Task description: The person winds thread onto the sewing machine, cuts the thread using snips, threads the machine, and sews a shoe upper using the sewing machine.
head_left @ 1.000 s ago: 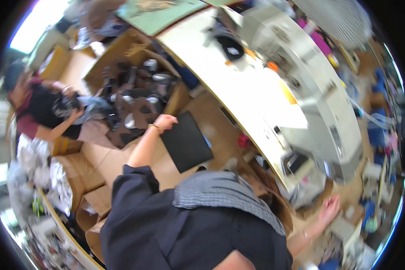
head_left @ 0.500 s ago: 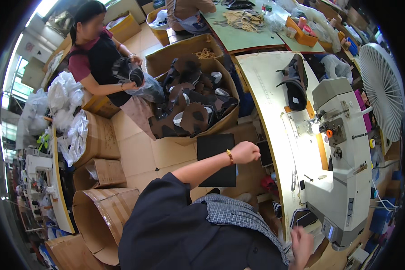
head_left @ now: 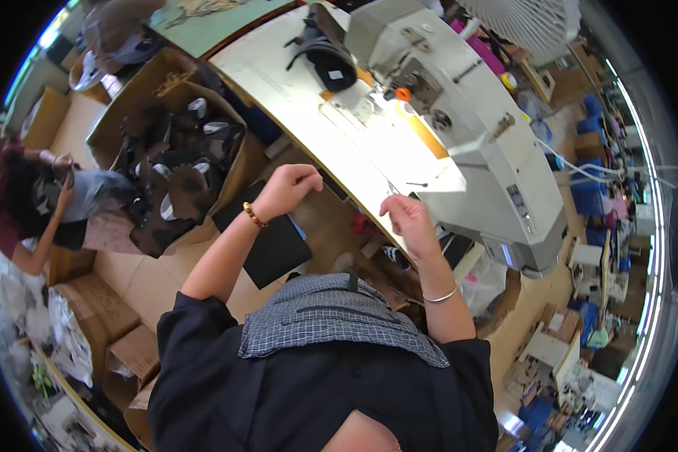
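My left hand, with a beaded bracelet, is loosely closed at the near edge of the white worktable. To its right, my right hand hovers by the same edge with curled fingers, a thin bangle on its wrist. Nothing shows in either hand. A large pale sewing machine stands on the table beyond my right hand, its lamp lighting the work surface. A dark shoe upper with a white label rests left of its head. A small dark tool lies on the table just past my right fingers.
An open carton full of dark shoe parts stands left of the table. Beside it another person handles a plastic bag. A black flat seat is below my left forearm. A white fan stands behind the machine.
My view has swung to the right. My right hand has come up from low beside the machine to the table's edge, nearer my left hand, which stays closed.
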`<move>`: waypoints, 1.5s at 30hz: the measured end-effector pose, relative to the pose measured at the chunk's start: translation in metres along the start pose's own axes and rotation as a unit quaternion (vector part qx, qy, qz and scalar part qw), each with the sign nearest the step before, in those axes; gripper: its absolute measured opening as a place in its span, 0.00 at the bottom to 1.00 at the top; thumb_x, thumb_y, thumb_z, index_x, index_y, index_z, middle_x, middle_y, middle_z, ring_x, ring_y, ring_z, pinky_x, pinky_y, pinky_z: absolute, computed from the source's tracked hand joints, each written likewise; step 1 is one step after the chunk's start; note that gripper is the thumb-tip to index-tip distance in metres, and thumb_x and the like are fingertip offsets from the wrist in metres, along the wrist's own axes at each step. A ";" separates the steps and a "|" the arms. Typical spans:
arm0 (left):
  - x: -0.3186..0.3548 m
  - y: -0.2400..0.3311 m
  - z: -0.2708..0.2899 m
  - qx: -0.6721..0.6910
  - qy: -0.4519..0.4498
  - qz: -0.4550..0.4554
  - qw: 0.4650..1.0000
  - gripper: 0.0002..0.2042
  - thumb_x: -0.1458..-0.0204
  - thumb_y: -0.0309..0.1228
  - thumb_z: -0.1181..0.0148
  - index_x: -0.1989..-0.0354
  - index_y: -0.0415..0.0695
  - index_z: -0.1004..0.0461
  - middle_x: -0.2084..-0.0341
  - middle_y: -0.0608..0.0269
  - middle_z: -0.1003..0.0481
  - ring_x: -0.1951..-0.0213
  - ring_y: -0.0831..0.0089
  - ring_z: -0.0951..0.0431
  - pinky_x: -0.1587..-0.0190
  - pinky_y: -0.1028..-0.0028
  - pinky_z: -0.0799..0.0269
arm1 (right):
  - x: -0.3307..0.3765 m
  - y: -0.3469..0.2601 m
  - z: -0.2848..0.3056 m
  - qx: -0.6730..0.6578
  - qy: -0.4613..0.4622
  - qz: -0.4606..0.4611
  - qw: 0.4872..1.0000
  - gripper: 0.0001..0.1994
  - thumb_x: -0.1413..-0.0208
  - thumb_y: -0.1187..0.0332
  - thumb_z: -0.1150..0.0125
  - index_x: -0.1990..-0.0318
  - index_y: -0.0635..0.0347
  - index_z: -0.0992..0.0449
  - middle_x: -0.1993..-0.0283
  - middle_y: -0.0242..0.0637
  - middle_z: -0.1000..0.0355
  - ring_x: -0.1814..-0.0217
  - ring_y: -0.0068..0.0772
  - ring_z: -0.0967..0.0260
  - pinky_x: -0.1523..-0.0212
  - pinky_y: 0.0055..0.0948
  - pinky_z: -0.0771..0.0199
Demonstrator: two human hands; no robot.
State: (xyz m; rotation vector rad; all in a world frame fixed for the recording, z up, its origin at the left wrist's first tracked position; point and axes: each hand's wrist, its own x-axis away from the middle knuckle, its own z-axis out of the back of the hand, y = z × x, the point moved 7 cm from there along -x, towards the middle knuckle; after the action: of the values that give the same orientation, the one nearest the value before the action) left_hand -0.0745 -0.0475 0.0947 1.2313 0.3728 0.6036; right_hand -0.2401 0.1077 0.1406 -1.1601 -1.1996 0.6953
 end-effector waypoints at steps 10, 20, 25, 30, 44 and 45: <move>-0.007 -0.122 -0.026 0.052 -0.035 0.102 0.993 0.11 0.43 0.31 0.48 0.76 0.41 0.26 0.86 0.76 0.37 0.80 0.87 0.41 0.76 0.81 0.45 | 0.123 -0.038 0.114 0.023 0.148 0.111 0.982 0.13 0.37 0.68 0.50 0.72 0.67 0.28 0.83 0.22 0.44 0.84 0.10 0.57 0.83 0.17 0.62; 0.045 -0.250 -0.061 0.108 -0.063 0.287 0.950 0.12 0.42 0.34 0.48 0.76 0.45 0.27 0.87 0.78 0.39 0.83 0.87 0.42 0.80 0.83 0.47 | 0.270 -0.063 0.202 -0.110 0.224 0.276 0.928 0.14 0.35 0.63 0.51 0.71 0.63 0.34 0.82 0.22 0.55 0.83 0.15 0.62 0.81 0.21 0.61; 0.038 -0.238 -0.069 0.197 -0.079 0.295 0.932 0.12 0.39 0.33 0.51 0.76 0.45 0.30 0.85 0.79 0.43 0.83 0.87 0.48 0.79 0.83 0.51 | 0.340 -0.081 0.249 -0.167 0.319 0.350 0.865 0.11 0.35 0.65 0.51 0.69 0.61 0.33 0.82 0.21 0.58 0.82 0.16 0.63 0.79 0.20 0.59; 0.013 -0.215 -0.082 0.236 -0.098 0.253 0.933 0.11 0.39 0.32 0.50 0.75 0.45 0.31 0.85 0.79 0.44 0.82 0.87 0.49 0.79 0.83 0.53 | 0.389 -0.113 0.268 -0.157 0.348 0.396 0.835 0.09 0.35 0.67 0.53 0.66 0.61 0.33 0.82 0.22 0.58 0.81 0.16 0.63 0.79 0.20 0.59; -0.040 -0.220 -0.009 0.115 0.011 0.256 0.960 0.08 0.45 0.33 0.44 0.76 0.47 0.26 0.86 0.82 0.40 0.84 0.91 0.46 0.83 0.86 0.53 | 0.393 -0.080 0.254 0.059 0.433 0.245 0.865 0.14 0.35 0.64 0.52 0.63 0.69 0.30 0.82 0.20 0.56 0.81 0.13 0.62 0.80 0.19 0.62; -0.041 -0.219 0.003 0.164 0.043 0.254 0.952 0.08 0.43 0.33 0.44 0.73 0.46 0.26 0.86 0.83 0.43 0.84 0.92 0.48 0.83 0.87 0.54 | 0.390 -0.078 0.252 0.057 0.433 0.244 0.866 0.14 0.35 0.64 0.52 0.63 0.69 0.30 0.82 0.20 0.56 0.81 0.13 0.62 0.80 0.19 0.62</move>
State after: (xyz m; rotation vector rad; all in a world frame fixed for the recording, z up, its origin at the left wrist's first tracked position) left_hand -0.0552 -0.1207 -0.1147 1.6417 0.2315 1.0711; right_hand -0.3849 0.5125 0.3335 -1.4591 -0.0972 0.4961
